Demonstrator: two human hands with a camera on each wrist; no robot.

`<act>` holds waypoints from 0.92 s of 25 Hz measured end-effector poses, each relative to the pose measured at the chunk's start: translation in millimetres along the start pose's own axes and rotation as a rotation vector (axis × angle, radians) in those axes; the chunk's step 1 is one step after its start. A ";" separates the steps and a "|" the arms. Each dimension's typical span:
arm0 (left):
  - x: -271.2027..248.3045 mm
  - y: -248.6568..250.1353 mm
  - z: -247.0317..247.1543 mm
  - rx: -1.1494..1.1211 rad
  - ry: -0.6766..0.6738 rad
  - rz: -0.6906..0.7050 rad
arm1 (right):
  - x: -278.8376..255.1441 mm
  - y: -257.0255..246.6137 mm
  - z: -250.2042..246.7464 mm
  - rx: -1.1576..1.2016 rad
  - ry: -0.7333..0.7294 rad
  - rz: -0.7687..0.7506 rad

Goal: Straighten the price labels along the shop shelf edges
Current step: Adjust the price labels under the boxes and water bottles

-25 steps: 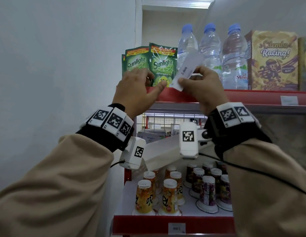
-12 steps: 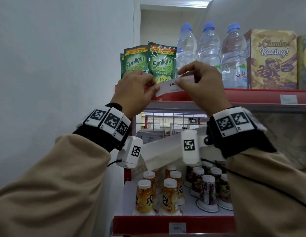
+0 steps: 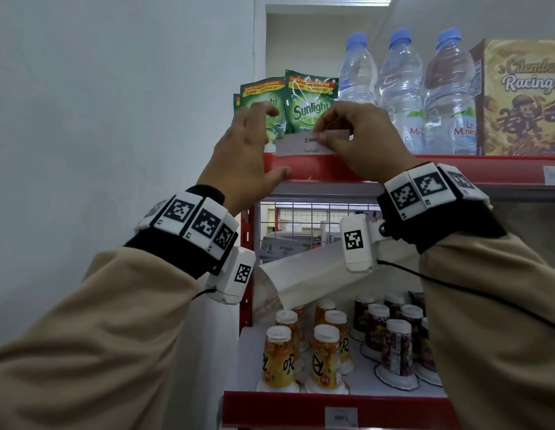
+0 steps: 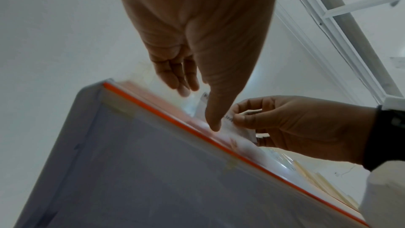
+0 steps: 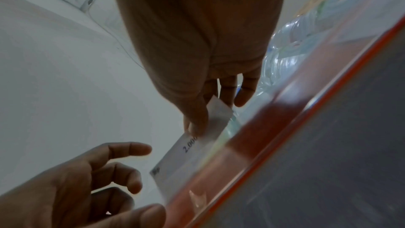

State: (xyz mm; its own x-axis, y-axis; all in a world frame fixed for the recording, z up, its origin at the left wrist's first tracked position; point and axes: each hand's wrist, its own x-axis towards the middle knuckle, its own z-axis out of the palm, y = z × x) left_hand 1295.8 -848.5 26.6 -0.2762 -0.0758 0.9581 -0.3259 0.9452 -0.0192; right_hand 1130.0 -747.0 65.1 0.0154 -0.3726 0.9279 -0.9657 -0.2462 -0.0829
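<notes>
The right hand (image 3: 360, 141) is pinching the white price label (image 3: 301, 146) between thumb and fingertips, holding it nearly level along the top of the red shelf edge (image 3: 456, 169). The label is reading "2.000" and is standing just in front of the green Sunlight pouches (image 3: 310, 103). The left hand (image 3: 242, 156) is hovering beside the label's left end with fingers spread and loosely bent, holding nothing; its thumb seems to be touching the shelf edge, though blur is hiding the contact. 3 water bottles (image 3: 403, 97) are standing right of the pouches.
</notes>
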 end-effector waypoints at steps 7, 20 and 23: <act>8.8 -4.1 0.7 0.135 -0.114 0.015 | 6.9 -1.0 0.3 0.009 -0.198 -0.001; 15.5 -10.3 0.2 0.231 -0.202 0.067 | 8.1 -6.4 -20.7 -0.332 -0.360 0.023; 17.0 -10.9 -1.4 0.270 -0.231 0.089 | 8.7 -8.7 -22.9 -0.366 -0.412 0.038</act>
State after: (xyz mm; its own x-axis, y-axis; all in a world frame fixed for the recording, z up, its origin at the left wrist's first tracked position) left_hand 1295.9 -859.7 43.4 -0.5010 -0.0962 0.8601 -0.5102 0.8355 -0.2038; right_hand 1132.6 -727.6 82.2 0.0077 -0.7129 0.7013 -0.9935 0.0742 0.0863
